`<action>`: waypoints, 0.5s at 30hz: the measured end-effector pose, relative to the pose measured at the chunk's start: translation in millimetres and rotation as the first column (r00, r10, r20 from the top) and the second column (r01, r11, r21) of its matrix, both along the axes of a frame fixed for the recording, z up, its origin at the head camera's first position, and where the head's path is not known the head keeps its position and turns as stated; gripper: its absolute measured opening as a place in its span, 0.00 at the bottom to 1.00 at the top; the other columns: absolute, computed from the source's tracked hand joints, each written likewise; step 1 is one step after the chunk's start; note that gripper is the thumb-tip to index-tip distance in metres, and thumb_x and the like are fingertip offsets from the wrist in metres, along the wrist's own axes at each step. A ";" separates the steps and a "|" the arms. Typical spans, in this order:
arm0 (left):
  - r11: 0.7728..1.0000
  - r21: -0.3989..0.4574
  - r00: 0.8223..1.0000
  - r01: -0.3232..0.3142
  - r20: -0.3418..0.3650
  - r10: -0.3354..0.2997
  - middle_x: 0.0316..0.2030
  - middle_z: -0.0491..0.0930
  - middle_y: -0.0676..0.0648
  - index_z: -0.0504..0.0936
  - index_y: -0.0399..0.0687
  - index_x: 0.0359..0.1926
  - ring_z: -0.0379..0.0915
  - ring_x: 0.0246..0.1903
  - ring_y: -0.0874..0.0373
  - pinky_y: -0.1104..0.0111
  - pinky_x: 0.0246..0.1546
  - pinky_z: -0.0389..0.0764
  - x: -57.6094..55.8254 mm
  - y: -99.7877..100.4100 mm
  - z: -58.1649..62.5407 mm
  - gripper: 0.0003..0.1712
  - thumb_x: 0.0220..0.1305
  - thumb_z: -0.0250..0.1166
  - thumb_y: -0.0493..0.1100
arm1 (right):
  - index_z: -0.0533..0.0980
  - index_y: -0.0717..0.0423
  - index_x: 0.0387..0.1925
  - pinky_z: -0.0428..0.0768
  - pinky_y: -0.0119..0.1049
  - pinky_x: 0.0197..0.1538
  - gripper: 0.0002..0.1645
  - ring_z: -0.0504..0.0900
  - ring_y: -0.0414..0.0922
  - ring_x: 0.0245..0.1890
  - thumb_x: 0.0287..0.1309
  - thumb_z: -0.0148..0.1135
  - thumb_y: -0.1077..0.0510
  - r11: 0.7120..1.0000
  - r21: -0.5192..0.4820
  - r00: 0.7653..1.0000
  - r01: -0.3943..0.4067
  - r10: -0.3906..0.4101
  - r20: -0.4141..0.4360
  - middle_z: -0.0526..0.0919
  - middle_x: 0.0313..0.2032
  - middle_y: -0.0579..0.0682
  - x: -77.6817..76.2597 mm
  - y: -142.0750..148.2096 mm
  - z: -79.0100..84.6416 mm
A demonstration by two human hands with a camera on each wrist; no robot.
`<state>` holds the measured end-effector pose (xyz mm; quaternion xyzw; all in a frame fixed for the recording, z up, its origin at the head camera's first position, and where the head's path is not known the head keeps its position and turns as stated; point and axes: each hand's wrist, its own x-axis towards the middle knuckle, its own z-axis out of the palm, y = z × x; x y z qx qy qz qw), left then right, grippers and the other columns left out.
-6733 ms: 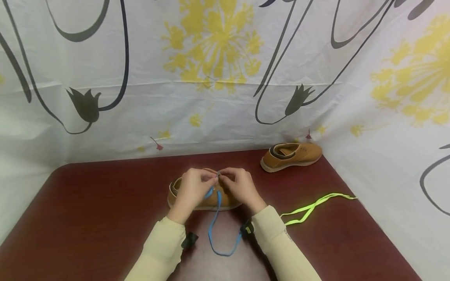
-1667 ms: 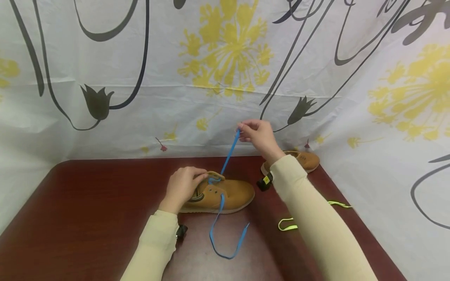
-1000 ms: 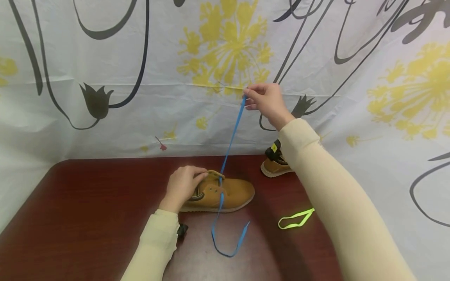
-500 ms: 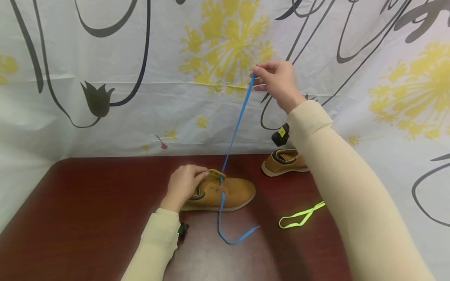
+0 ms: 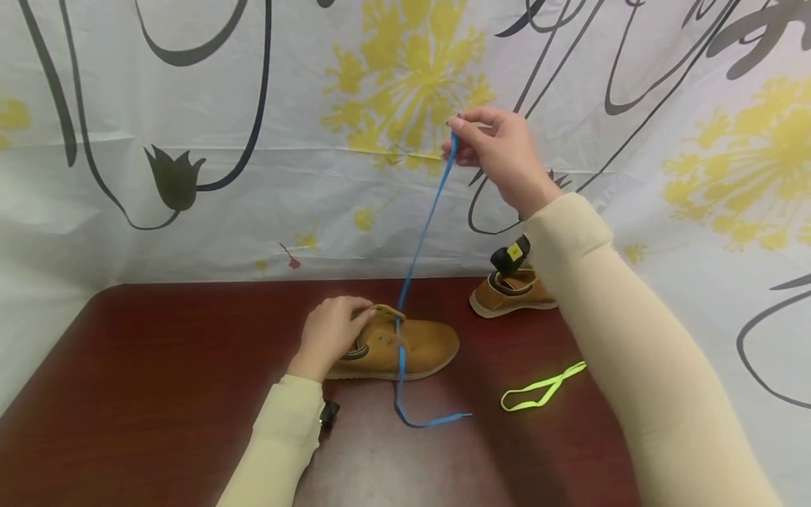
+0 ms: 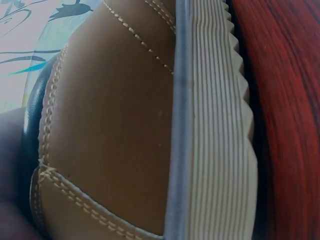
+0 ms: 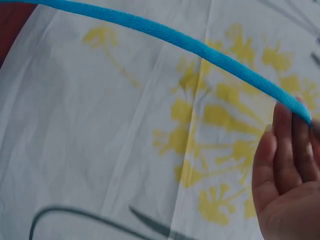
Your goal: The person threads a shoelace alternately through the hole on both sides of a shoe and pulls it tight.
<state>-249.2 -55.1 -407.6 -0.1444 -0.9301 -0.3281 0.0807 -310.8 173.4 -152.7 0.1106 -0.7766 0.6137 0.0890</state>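
A tan shoe lies on the table, toe pointing right. My left hand grips the shoe's far eyelet flap at the opening, thumb and fingers at its edge. The blue shoelace runs through the front eyelets and rises to my right hand, which pinches its end high above the shoe. The lace's other end curves over the table in front of the shoe. Close up in the left wrist view are the shoe's side and ridged sole. The right wrist view shows the blue lace bowed slightly toward the fingers.
A second tan shoe stands at the back right, partly hidden by my right sleeve. A folded yellow-green lace lies on the dark red table to the right. A patterned sheet hangs behind.
Both hands were at the shoe earlier; my right hand has since drawn the blue lace upward through the eyelets. Its loose end on the table slid closer and swung right. My left hand stays put lately.
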 end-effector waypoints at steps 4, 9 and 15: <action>0.998 0.057 1.000 0.002 -0.016 -0.002 0.55 0.83 0.48 0.85 0.54 0.56 0.82 0.50 0.50 0.55 0.44 0.83 2.1 -0.3 5.9 0.18 0.69 0.67 0.51 | 0.78 0.64 0.56 0.86 0.32 0.43 0.19 0.85 0.42 0.32 0.70 0.61 0.57 0.996 -0.077 0.999 -0.038 0.039 0.009 0.86 0.39 0.49 16.4 -4.6 -7.2; 0.993 0.120 1.000 0.001 -0.024 0.002 0.46 0.81 0.51 0.86 0.55 0.45 0.78 0.45 0.53 0.57 0.46 0.81 8.0 -3.9 18.9 0.10 0.67 0.67 0.51 | 0.74 0.65 0.64 0.84 0.31 0.43 0.23 0.80 0.42 0.33 0.71 0.58 0.60 0.976 -0.187 0.992 -0.115 0.124 0.038 0.81 0.54 0.50 38.9 -3.7 -13.7; 0.987 0.000 0.980 0.162 0.119 -0.161 0.34 0.86 0.59 0.88 0.57 0.42 0.80 0.35 0.65 0.63 0.41 0.82 13.9 -3.4 26.2 0.10 0.69 0.66 0.54 | 0.76 0.65 0.61 0.85 0.33 0.48 0.23 0.84 0.42 0.35 0.66 0.64 0.62 0.948 -0.275 0.984 -0.158 0.174 0.035 0.86 0.38 0.51 61.4 1.8 -21.8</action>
